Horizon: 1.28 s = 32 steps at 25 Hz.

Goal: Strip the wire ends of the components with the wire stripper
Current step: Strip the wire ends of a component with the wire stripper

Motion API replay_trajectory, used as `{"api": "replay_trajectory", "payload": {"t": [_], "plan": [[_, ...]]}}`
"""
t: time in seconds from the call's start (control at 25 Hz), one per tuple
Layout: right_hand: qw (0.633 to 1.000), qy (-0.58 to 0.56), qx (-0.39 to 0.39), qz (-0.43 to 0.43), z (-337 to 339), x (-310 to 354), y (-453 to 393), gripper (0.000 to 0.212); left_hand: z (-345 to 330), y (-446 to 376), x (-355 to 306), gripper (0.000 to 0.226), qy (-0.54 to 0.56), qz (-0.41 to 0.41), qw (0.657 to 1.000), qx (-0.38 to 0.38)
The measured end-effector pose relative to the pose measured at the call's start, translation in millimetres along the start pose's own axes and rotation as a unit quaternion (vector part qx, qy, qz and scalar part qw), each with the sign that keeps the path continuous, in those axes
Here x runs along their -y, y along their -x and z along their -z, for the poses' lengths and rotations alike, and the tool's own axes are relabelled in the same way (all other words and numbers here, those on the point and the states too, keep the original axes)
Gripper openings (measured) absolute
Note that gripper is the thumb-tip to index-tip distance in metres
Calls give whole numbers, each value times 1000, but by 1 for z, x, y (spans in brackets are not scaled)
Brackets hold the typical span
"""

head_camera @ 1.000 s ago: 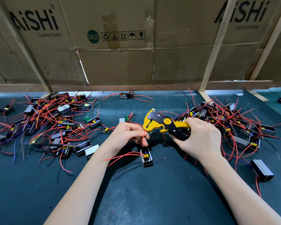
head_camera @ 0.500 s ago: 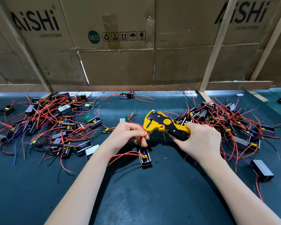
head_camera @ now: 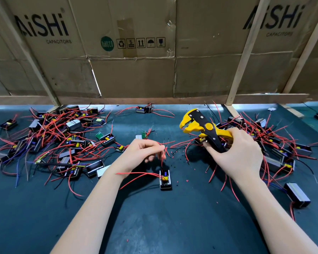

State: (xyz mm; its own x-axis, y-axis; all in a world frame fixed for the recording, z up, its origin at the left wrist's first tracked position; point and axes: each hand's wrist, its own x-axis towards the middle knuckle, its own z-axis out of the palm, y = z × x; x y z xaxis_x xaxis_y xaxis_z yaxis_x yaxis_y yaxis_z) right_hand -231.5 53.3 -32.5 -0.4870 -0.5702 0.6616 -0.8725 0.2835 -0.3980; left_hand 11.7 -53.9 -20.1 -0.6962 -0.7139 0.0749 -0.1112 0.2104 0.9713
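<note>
A small black component point(head_camera: 165, 179) with a yellow part lies on the dark green mat point(head_camera: 154, 226) in the middle. Red wires point(head_camera: 162, 158) rise from it to my left hand point(head_camera: 142, 154), which pinches them between thumb and fingertips just above the component. My right hand point(head_camera: 239, 153) grips the handles of the yellow-and-black wire stripper point(head_camera: 200, 128). The stripper's jaws point left, gape open and hold nothing. They sit up and to the right of the pinched wires, clear of them.
A big heap of components with red wires point(head_camera: 53, 140) covers the mat's left side. Another heap point(head_camera: 275, 142) lies on the right behind my right hand. One component point(head_camera: 296, 195) sits alone at right. Cardboard boxes point(head_camera: 132, 52) and wooden slats point(head_camera: 244, 57) wall off the back. Tiny insulation bits point(head_camera: 178, 181) dot the mat.
The wire stripper has pulled away from the wires, up and to the right, and its jaws have opened. My left hand still pinches the red wires in about the same place.
</note>
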Motion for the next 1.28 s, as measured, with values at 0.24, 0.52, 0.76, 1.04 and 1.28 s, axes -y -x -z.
{"api": "replay_trajectory", "payload": {"t": [0.24, 0.52, 0.76, 1.04, 1.28], "plan": [[998, 37, -9, 46, -6, -4, -3, 59, 0, -4, 0, 27, 31, 8, 997, -64], [999, -1, -37, 5, 3, -10, -6, 55, -6, -3, 1, 30, 9, 17, 1000, -11], [998, -30, -49, -41, 11, -19, -10, 57, -11, -5, 2, 24, 96, 73, 992, -20], [998, -25, -43, -33, 12, -17, -10, 57, -14, -9, -2, 26, 310, 169, 936, 4], [997, -42, -51, -43, 12, -14, -12, 58, -10, -7, -4, 38, 249, 151, 956, -25]]}}
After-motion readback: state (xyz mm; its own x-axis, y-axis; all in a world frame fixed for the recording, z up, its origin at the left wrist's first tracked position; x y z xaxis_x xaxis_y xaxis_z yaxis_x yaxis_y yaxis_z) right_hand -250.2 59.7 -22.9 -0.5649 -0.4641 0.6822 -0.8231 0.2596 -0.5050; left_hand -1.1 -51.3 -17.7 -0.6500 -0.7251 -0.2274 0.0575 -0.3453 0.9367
